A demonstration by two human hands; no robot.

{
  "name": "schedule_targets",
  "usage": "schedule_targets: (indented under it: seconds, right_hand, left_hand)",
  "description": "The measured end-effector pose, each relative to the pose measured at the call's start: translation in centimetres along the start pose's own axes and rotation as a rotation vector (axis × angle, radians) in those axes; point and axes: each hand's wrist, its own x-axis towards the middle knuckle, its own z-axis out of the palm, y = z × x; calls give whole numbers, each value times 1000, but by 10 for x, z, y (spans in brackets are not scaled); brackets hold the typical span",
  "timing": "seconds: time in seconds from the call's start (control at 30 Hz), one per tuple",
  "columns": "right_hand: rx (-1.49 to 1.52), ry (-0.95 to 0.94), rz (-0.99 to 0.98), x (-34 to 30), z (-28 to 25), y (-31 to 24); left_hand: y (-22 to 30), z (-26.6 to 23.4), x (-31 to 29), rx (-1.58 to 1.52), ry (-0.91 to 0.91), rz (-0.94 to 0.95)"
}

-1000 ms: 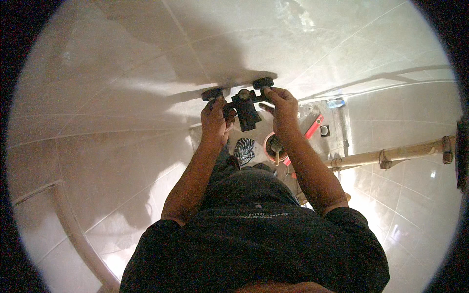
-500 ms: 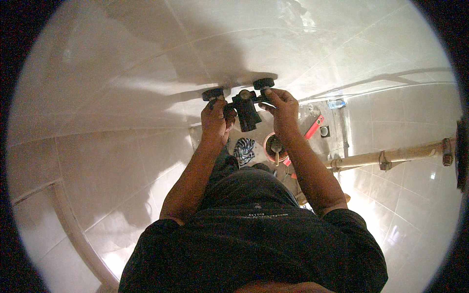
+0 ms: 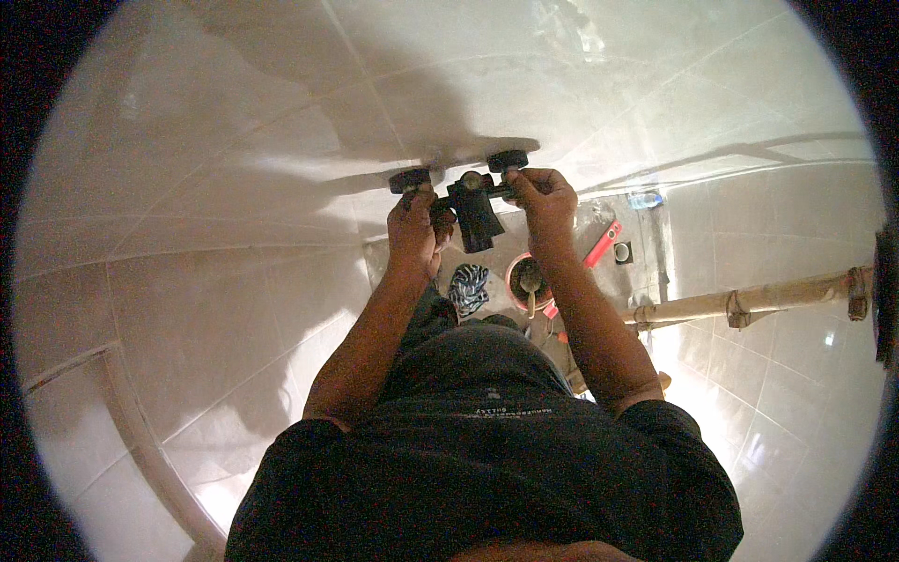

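Observation:
A black wall-mounted mixer tap [image 3: 476, 220] with two round flanges is held up against the pale tiled wall [image 3: 281, 122]. My left hand [image 3: 412, 232] closes round its left side, just below the left flange [image 3: 409, 181]. On the other side, the fingers of my right hand [image 3: 551, 211] pinch the part beneath the right flange [image 3: 508, 161]. Between my hands the tap's dark body points down toward me. Both flanges are at the wall, and what lies behind them is hidden.
Below on the floor are a striped cloth [image 3: 468, 290], a bucket [image 3: 512, 290] with a trowel [image 3: 531, 281] in it, and a red spirit level [image 3: 604, 244]. Beside the level is a drain opening [image 3: 623, 252]. A bottle [image 3: 646, 199] lies by the wall. A bamboo pole [image 3: 782, 293] crosses at right.
My right hand has shifted slightly to the right, with its fingers drawn closer together on the tap. The tap and both flanges have moved very slightly right; the left hand keeps its hold.

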Motion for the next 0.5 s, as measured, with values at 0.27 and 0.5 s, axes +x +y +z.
schedule_targets:
  seconds: [0.27,0.5]
  right_hand:
    - [411,-50,140,-5,11,3]
    - [-23,-62,28,-3,3,1]
  left_hand:
    - [2,8,-2,-50,23,5]
    - [-1,1,-2,21,-24,50]
